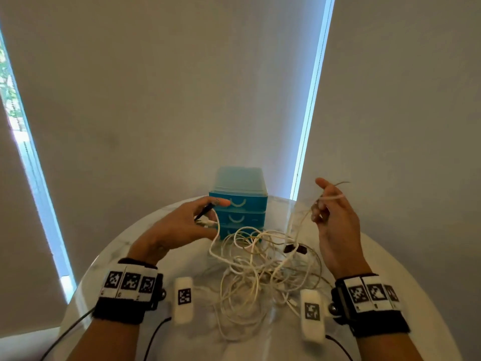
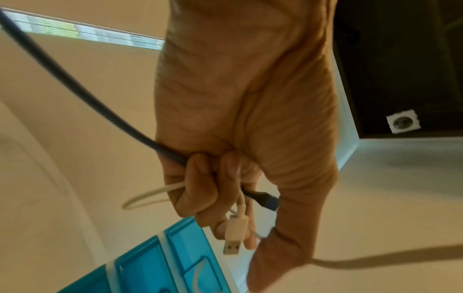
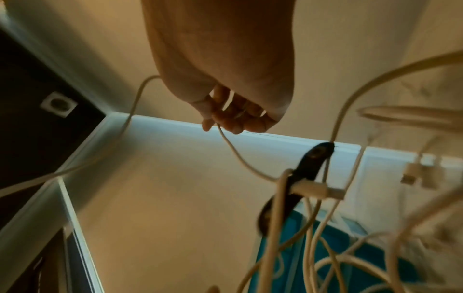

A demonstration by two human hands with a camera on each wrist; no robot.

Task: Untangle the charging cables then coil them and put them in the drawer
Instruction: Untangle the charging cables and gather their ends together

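Observation:
A tangle of white charging cables (image 1: 260, 267) lies on the round white table (image 1: 125, 246) between my hands. My left hand (image 1: 182, 225) is raised left of the heap, its fingers curled round a black cable (image 2: 75, 87) and a white cable whose USB plug (image 2: 234, 236) hangs below the fingers. My right hand (image 1: 330, 212) is lifted at the right and pinches a thin white cable strand (image 3: 233, 146) that rises from the heap. A small blue drawer unit (image 1: 238, 201) with three shut drawers stands behind the cables.
A dark strap or clip (image 1: 295, 249) sits among the cables, also close up in the right wrist view (image 3: 308, 164). Grey roller blinds (image 1: 182, 87) hang behind the table. The table's curved edge (image 1: 86, 272) runs near my left wrist.

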